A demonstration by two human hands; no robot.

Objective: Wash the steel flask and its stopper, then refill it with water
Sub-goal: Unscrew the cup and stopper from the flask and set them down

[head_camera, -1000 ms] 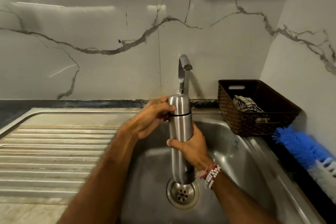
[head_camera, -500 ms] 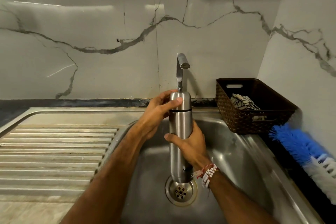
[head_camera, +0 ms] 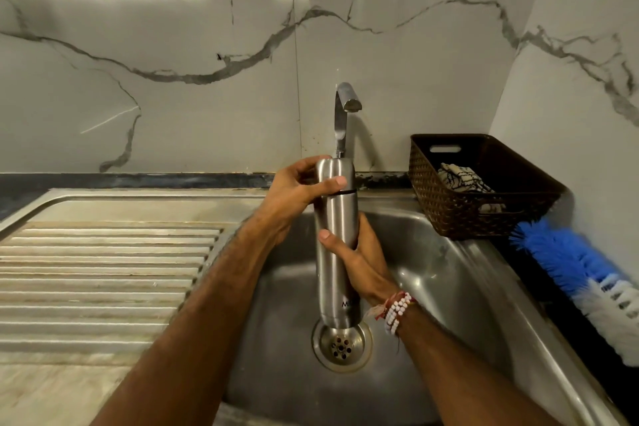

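over the sink (head_camera: pixel 435 252) basin, steel flask (head_camera: pixel 330 287) held upright in both hands
left hand (head_camera: pixel 294 197) grip curls round its cap (head_camera: pixel 337 171); right hand (head_camera: pixel 364 263) grip wraps the body. tap (head_camera: pixel 342 114) behind, basket (head_camera: pixel 449 211) and brush (head_camera: pixel 567 259) right.

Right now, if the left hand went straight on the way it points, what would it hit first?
The flask cap it grips; past that, probably the tap, though depth is unclear.

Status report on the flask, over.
Left grip on cap, right grip round steel flask. Upright over sink, cap on. Tap not running, nothing blocking.
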